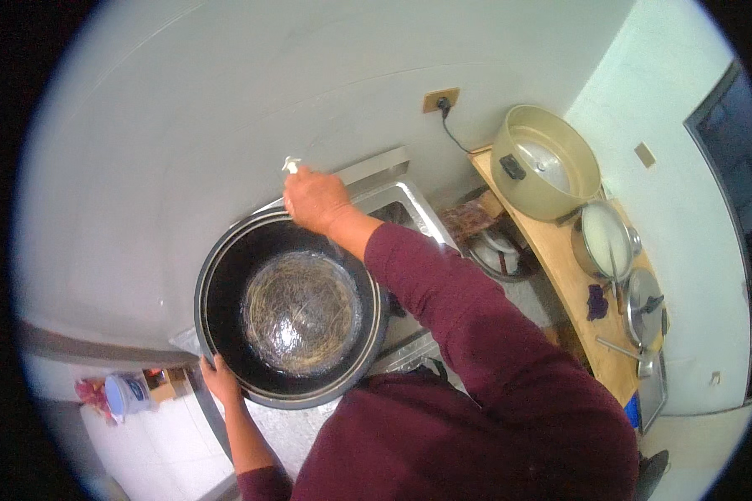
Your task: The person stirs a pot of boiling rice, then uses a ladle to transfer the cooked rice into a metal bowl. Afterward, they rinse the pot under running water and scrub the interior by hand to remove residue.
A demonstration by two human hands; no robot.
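A large round pot (225, 275) with a dark inside and a scratched, wet, shiny bottom stands before me at the steel sink. At the pot's lower left, my left hand (221, 381) grips the rim, thumb on the upper edge. My right hand (316, 197) is closed above the pot's far rim, around what looks like a water tap; only its pale top (291, 164) shows past my fingers. Under my right forearm, part of the steel sink (423, 210) is visible. My forearm and sleeve hide the pot's right rim in part.
A wooden counter (539, 250) curves along the right with a big pale-gold pot (507, 194), a smaller pot (592, 250) holding a utensil, a lid (640, 304) and a dark cloth (596, 303). A plugged outlet (442, 100) is on the wall. A bucket (125, 397) stands lower left.
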